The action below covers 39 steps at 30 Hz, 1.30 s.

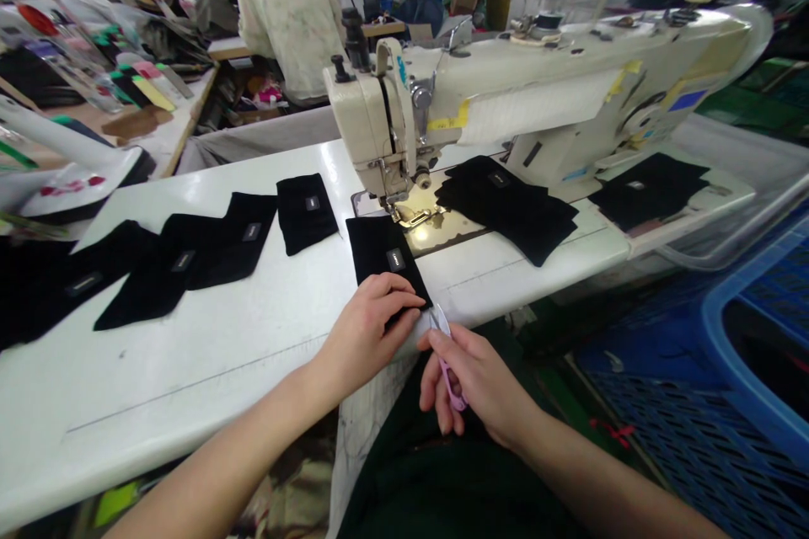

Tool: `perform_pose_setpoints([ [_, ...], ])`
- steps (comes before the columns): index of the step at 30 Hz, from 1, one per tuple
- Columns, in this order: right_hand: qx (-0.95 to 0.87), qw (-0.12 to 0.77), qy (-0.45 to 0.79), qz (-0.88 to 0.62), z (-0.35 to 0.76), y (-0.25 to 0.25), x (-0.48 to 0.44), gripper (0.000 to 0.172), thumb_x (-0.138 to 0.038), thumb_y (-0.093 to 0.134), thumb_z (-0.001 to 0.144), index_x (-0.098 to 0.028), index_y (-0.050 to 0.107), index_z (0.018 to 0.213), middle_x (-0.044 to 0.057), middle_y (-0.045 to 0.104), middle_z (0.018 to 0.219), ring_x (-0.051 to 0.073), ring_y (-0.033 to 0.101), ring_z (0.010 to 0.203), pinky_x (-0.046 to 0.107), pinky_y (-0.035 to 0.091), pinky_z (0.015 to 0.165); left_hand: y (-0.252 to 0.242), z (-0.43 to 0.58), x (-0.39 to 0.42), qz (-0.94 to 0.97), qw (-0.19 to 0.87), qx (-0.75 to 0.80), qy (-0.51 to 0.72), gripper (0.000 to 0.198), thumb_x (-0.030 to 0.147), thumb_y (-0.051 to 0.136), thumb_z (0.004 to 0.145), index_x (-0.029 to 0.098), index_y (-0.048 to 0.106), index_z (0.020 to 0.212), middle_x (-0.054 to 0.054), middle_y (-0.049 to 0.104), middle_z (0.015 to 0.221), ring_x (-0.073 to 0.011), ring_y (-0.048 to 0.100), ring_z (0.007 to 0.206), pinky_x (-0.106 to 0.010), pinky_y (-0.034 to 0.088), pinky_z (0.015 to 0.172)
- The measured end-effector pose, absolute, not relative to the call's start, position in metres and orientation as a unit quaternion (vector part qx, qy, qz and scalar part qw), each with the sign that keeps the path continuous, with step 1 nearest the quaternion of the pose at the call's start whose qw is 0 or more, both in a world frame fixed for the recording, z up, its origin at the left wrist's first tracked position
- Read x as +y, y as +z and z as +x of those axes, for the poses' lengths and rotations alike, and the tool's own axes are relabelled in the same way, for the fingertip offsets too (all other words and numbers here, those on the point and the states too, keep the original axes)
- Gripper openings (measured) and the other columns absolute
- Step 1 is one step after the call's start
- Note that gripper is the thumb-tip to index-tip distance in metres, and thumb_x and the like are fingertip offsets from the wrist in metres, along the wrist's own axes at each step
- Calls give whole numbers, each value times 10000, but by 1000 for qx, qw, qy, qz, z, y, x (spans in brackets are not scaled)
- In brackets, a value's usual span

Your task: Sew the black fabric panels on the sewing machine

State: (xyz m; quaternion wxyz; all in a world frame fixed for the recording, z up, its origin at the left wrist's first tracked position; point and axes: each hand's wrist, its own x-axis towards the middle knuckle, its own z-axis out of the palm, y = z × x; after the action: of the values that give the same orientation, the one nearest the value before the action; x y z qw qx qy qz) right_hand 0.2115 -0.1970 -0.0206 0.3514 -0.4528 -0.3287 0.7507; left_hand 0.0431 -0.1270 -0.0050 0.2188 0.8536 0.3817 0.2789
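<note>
Black pouch is lying on the white tabletop, just in front of the sewing machine and near the tabletop's edge. The left hand is resting open across its lower end, pressing it flat and seemingly keeping it from shifting. The right hand is pinching pink snips, tips up beside the pouch's corner. More pouches are lying in a loose row toward the left, and others are piling up beside the machine.

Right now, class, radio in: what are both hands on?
Left hand on black fabric pouch, white table. Right hand holding pink-handled thread snips at pouch edge. Cream sewing machine beyond.
</note>
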Motion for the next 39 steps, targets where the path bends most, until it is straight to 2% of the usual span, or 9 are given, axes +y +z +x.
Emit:
perform_pose_setpoints([
  [11, -279, 381, 753, -458, 204, -15, -198, 485, -644, 542, 846, -178, 485, 969, -6, 650, 546, 109, 501, 314, 165, 306, 284, -8, 43, -131, 877, 174, 360, 265, 227, 176, 537, 949, 210, 708, 1094, -90, 618, 1085, -219, 566, 1011, -385, 518, 848],
  [19, -200, 472, 720, -467, 179, -19, -207, 469, -643, 556, 860, -188, 468, 937, -8, 656, 625, 84, 498, 337, 159, 337, 298, -7, 44, -133, 886, 165, 350, 255, 235, 188, 526, 960, 188, 695, 1123, -106, 608, 1108, -230, 551, 1033, -395, 524, 861],
  [24, -221, 488, 690, -486, 172, -28, -217, 434, -624, 490, 921, -193, 461, 967, -14, 644, 624, 104, 523, 363, 175, 367, 319, -8, 45, -134, 887, 160, 348, 258, 229, 174, 527, 956, 181, 687, 1120, -105, 610, 1108, -229, 553, 1033, -396, 532, 859],
  [27, -293, 479, 665, -493, 184, -28, -219, 402, -592, 418, 966, -197, 481, 935, 2, 647, 651, 132, 565, 423, 213, 415, 369, -10, 44, -134, 892, 159, 342, 250, 239, 156, 529, 950, 173, 674, 1138, -107, 607, 1123, -230, 551, 1036, -401, 531, 868],
  [29, -400, 472, 589, -520, 199, -26, -215, 366, -527, 434, 983, -193, 523, 864, 10, 630, 694, 130, 576, 507, 229, 441, 450, -10, 42, -134, 897, 156, 330, 250, 245, 154, 533, 946, 161, 660, 1155, -112, 607, 1135, -229, 552, 1038, -399, 532, 871],
  [31, -538, 464, 442, -547, 216, -25, -207, 279, -411, 510, 974, -184, 587, 831, 13, 601, 751, 131, 581, 624, 241, 453, 567, -10, 40, -134, 902, 148, 317, 254, 248, 152, 530, 947, 148, 645, 1167, -116, 612, 1139, -228, 556, 1035, -393, 538, 869],
  [33, -661, 436, 277, -545, 232, -25, -195, 156, -283, 548, 957, -184, 662, 919, 12, 576, 788, 134, 573, 696, 249, 437, 648, -9, 37, -134, 907, 133, 308, 256, 247, 145, 514, 952, 143, 640, 1164, -119, 621, 1135, -229, 560, 1032, -387, 545, 863],
  [36, -770, 360, 131, -511, 246, -26, -181, 229, -181, 512, 955, -206, 693, 1094, 21, 580, 847, 126, 558, 672, 249, 393, 621, -7, 33, -134, 916, 115, 299, 243, 253, 118, 495, 945, 148, 644, 1147, -119, 627, 1130, -232, 565, 1032, -382, 556, 857],
  [39, -819, 302, 95, -479, 249, -26, -173, 267, -157, 479, 957, -210, 700, 1097, 31, 592, 875, 132, 557, 658, 258, 344, 571, -6, 29, -134, 921, 108, 296, 228, 270, 102, 498, 930, 151, 640, 1154, -119, 626, 1133, -235, 569, 1037, -387, 562, 861],
])
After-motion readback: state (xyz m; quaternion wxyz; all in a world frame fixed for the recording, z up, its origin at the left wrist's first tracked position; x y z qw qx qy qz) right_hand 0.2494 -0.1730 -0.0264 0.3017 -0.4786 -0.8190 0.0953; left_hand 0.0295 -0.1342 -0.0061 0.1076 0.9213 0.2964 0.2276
